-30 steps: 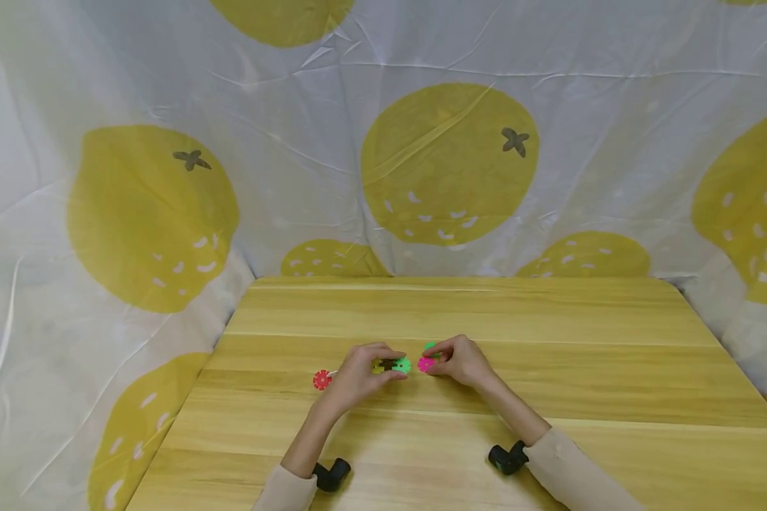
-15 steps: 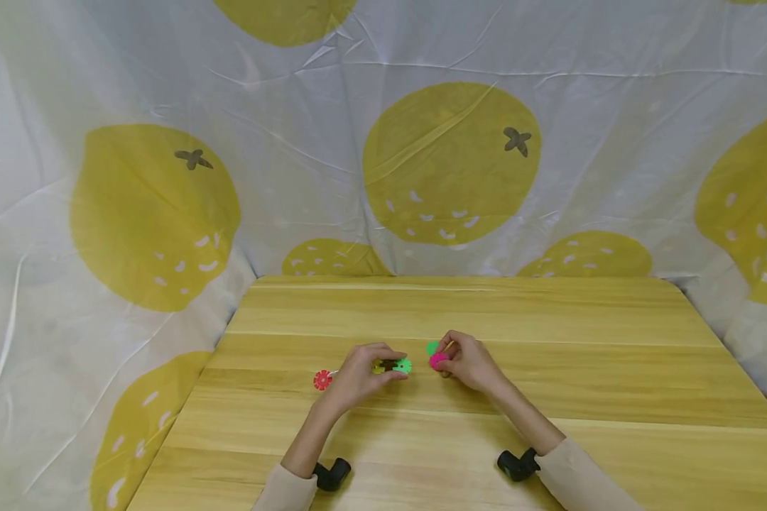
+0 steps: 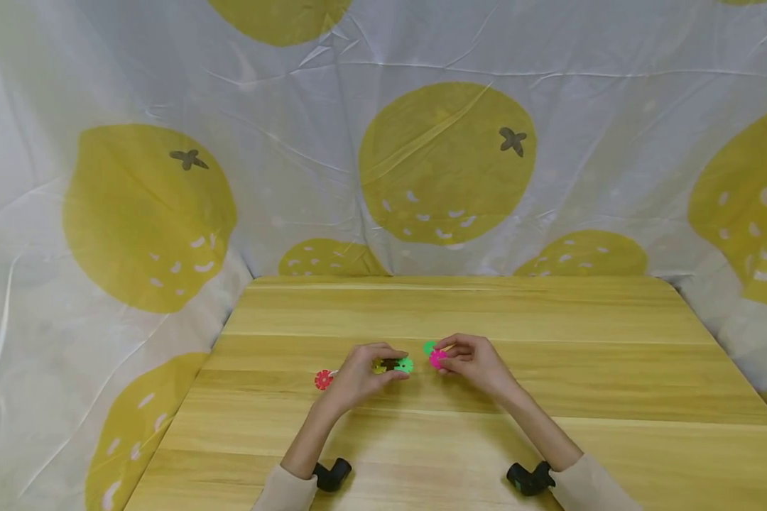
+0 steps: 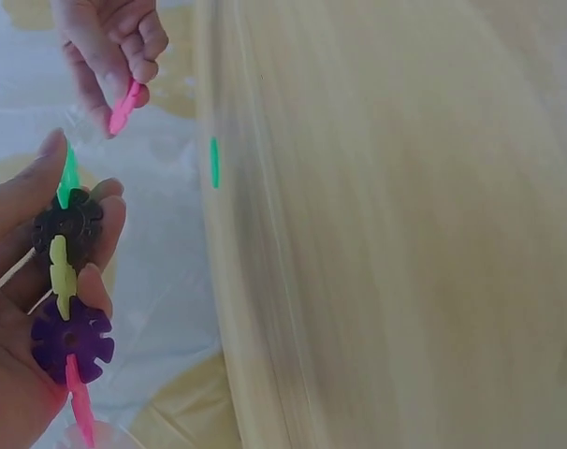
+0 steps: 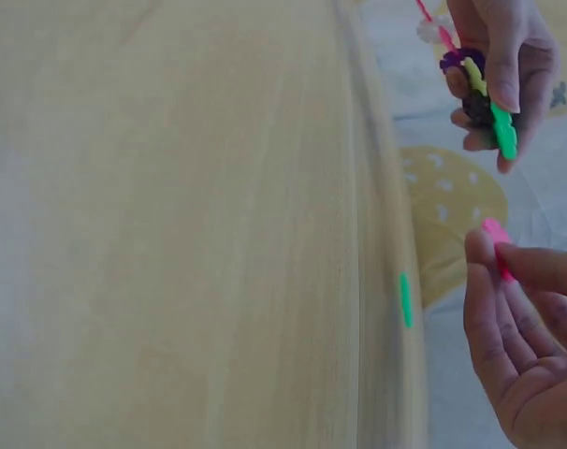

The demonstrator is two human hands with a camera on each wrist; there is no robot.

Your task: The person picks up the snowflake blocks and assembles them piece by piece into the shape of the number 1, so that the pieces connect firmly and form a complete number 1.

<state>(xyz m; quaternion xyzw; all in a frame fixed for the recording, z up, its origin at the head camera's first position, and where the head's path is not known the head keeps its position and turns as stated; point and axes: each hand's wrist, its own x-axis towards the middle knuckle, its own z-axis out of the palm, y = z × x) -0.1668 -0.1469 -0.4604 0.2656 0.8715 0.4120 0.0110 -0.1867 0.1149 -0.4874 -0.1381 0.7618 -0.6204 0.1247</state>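
Observation:
My left hand holds a chain of notched plastic snowflake discs. In the left wrist view the chain runs from a green disc through a black disc, a yellow disc and a purple disc to a pink one. A red disc sticks out at the far end, past a whitish piece. Between thumb and fingers, my right hand pinches a single pink disc, apart from the chain's green end.
A loose green disc lies on the wooden table, just behind the pinched pink disc. Behind the table hangs a lemon-print cloth. A black wrist device sits by each sleeve.
My right hand has drawn back to the right with the pink disc, away from the chain, and its forearm has swung outward. The left hand and its chain stay almost still.

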